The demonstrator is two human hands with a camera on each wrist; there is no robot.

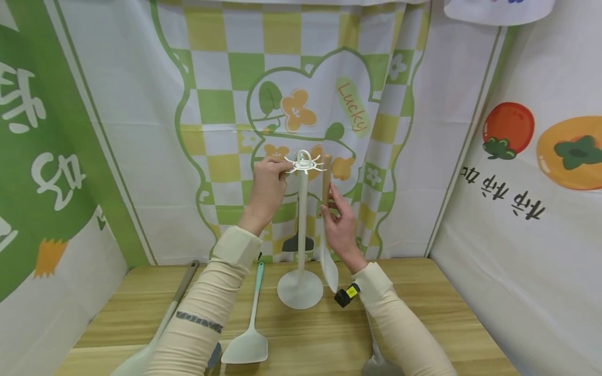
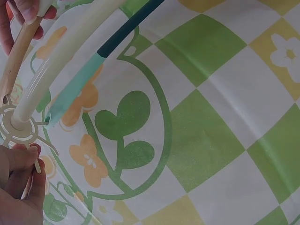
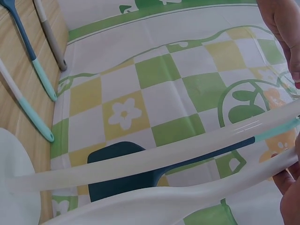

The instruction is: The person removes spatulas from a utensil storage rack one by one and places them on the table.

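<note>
A white utensil rack [image 1: 302, 224] with a round base and a ring of hooks [image 1: 305, 165] on top stands upright. My left hand [image 1: 268, 190] pinches one hook of that ring between thumb and fingers, as the left wrist view also shows. Upright just right of the pole is a spoon [image 1: 331, 269] with a white head pointing down and a wooden handle [image 2: 18, 65]. My right hand [image 1: 342, 224] grips it low on the handle, whose holed end is right at the hooks. Behind the pole, a dark blue turner [image 3: 122, 164] with a mint handle end hangs from the rack.
On the wooden table [image 1: 282, 334] lie a pale turner with a mint handle [image 1: 249, 344], a grey-handled utensil [image 1: 183, 284] at the left and a grey utensil [image 1: 378, 363] near the right forearm. A dark blue utensil [image 1: 214, 355] is partly hidden under the left sleeve. Patterned curtains surround the table.
</note>
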